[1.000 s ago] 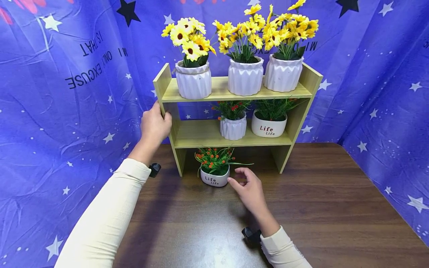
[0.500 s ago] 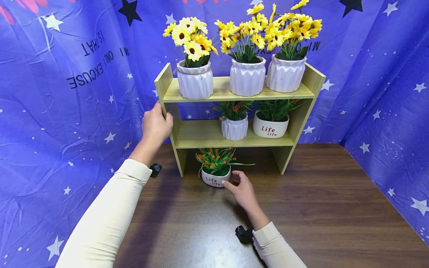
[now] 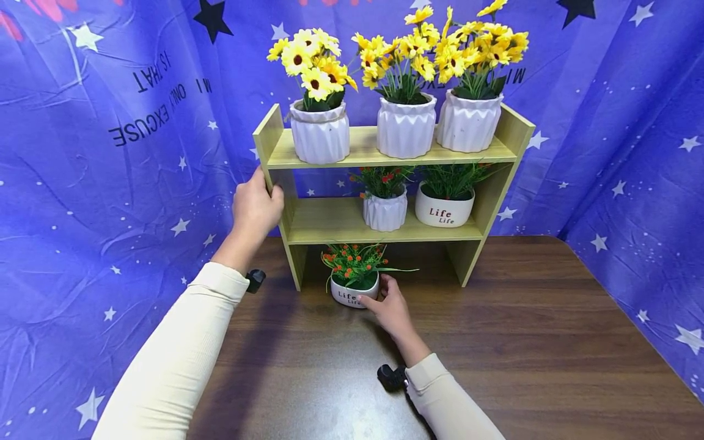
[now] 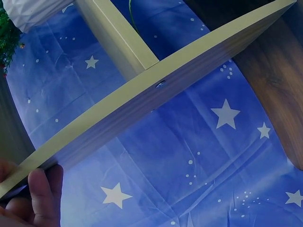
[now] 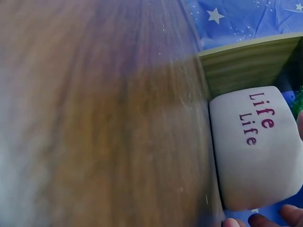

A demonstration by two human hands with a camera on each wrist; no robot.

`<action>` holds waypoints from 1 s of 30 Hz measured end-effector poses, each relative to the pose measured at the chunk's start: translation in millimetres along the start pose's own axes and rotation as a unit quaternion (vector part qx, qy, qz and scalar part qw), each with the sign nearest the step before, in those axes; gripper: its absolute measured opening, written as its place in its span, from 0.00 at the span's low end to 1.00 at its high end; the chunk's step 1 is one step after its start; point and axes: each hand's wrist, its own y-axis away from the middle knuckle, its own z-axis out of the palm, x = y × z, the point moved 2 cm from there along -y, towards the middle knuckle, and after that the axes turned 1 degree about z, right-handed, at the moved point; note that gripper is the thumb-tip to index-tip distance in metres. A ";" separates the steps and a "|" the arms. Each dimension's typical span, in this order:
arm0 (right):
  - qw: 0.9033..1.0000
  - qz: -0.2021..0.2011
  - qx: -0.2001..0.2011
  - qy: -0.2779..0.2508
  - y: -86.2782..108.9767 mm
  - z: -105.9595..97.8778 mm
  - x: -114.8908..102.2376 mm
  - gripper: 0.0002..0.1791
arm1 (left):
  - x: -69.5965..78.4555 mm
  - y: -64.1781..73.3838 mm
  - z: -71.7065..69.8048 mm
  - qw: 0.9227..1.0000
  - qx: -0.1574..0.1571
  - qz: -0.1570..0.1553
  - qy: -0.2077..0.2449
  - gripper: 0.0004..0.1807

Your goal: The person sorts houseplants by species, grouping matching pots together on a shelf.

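My left hand (image 3: 255,205) grips the left side panel of a light wooden shelf (image 3: 385,235), fingers behind the board and thumb on its inner side. In the left wrist view, fingertips (image 4: 45,191) press the panel's outer face. On the table, under the shelf's lower board at left, stands an oval white pot (image 3: 352,297) marked "Life" with an orange-flowered plant (image 3: 354,264). My right hand (image 3: 392,308) holds this potted plant at its right end, thumb across the front and fingers round the side. The right wrist view shows the white pot (image 5: 258,156) upright on the table.
Three white pots of yellow flowers, including the left flowerpot (image 3: 320,134), stand on the top board. The middle board bears a ribbed pot (image 3: 385,212) with red flowers and another "Life" pot (image 3: 445,206). A blue starry curtain (image 3: 621,134) hangs behind the brown table (image 3: 522,342).
My right hand has moved left to the orange-flowered pot and closed its thumb and fingers on it. My left hand keeps its grip on the shelf.
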 end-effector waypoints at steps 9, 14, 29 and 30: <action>1.000 -0.013 0.018 0.018 -11.5 9.9 5.8 0.50 | 0.0 0.2 0.8 1.000 -0.002 -0.004 0.002 0.12; 0.999 -0.011 0.026 0.030 -10.7 9.6 5.7 0.46 | 0.4 0.4 0.4 1.000 -0.006 -0.006 0.004 0.13; 0.999 -0.049 0.021 0.002 18.7 -9.3 -17.1 0.40 | 0.5 0.3 -0.6 1.000 0.000 0.004 0.004 0.13; 0.999 -0.051 0.019 -0.004 20.9 -10.4 -18.6 0.40 | 0.3 0.5 -0.5 1.000 -0.001 0.003 0.003 0.13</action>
